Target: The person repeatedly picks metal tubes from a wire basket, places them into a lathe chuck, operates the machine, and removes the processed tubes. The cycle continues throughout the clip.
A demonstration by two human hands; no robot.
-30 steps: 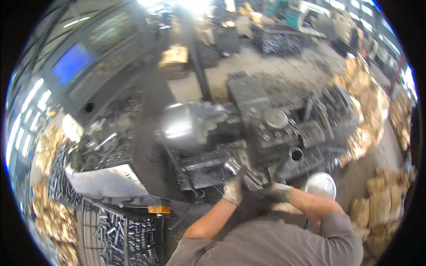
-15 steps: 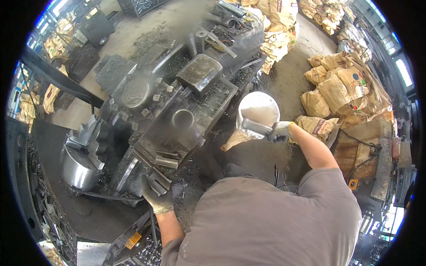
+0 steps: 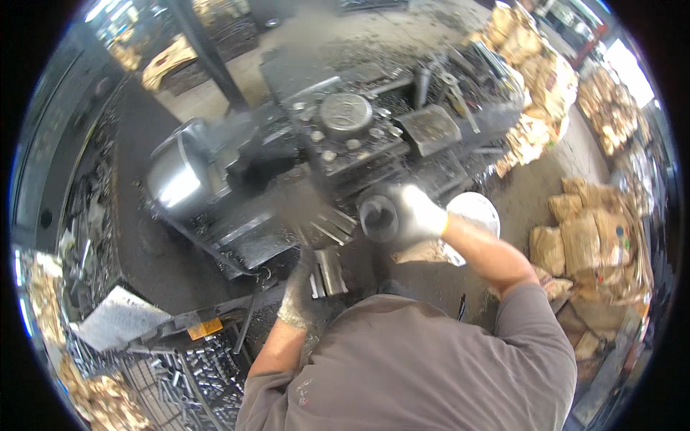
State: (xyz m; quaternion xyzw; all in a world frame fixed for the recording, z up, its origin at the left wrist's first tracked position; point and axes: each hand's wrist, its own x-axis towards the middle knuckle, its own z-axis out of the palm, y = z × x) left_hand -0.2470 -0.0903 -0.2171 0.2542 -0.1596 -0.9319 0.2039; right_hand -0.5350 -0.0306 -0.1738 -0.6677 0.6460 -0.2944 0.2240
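My left hand, in a dirty work glove, grips the edge of a grooved metal piece at the near side of a lathe; some fingers are hidden behind it. A second channel-shaped piece lies just beyond it. My right hand, gloved and blurred by motion, is closed around a hollow metal cylinder whose dark round end faces left. It hangs in front of the lathe carriage. Behind my right wrist, a white bucket is partly covered by my forearm.
The lathe's shiny chuck is on the left, its tool post in the middle. Loose tools lie at its far right end. Paper sacks are piled on the right. Small metal parts fill a crate at lower left.
My right hand has brought the cylinder from over the white bucket left to the lathe. My left hand stays at the grooved piece. The whole view has turned and shifted.
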